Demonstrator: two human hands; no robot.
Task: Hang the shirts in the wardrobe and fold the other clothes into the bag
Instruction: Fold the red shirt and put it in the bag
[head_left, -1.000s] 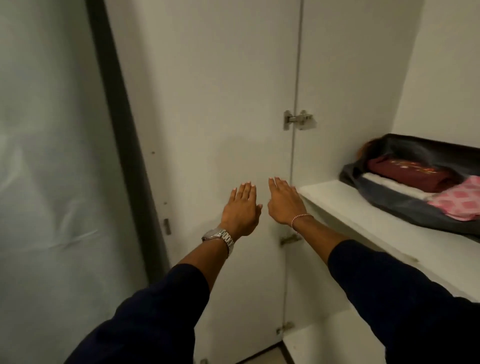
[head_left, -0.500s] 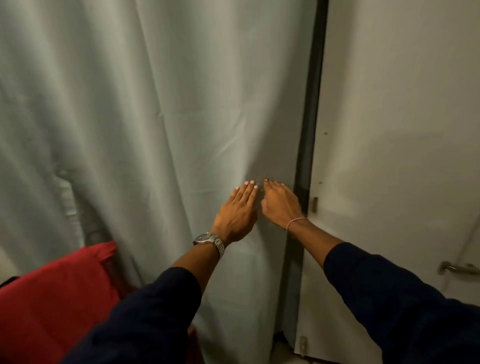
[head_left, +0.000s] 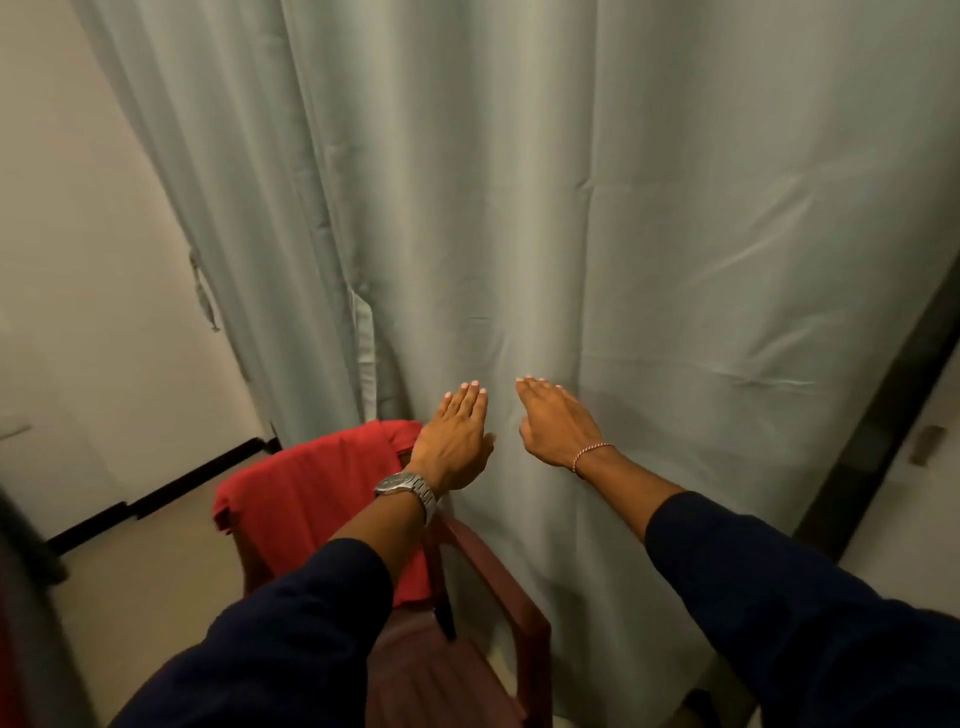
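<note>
Hands are reaching forward side by side, palms down and fingers straight, both released and grasping nothing. Left hand (head_left: 453, 441), wearing a metal wristwatch (head_left: 408, 488), is hovering at the 6 o'clock middle of the view, just above the top edge of the red garment (head_left: 311, 493); right hand (head_left: 558, 423), with a thin bracelet (head_left: 589, 454), is hanging just beside it toward 3 o'clock, in front of the curtain (head_left: 571, 208). Dark blue sleeves are covering both forearms. Red garment is lying draped over the back of a dark red plastic chair (head_left: 498, 587) at 7 o'clock, its long axis running from 8 o'clock up toward 2 o'clock; whether it is a shirt cannot be told. Pale grey-green curtain is hanging in folds across most of the view. Cream wall (head_left: 78, 260) is standing at 9 o'clock, with a black skirting strip meeting the pale floor (head_left: 156, 582).
</note>
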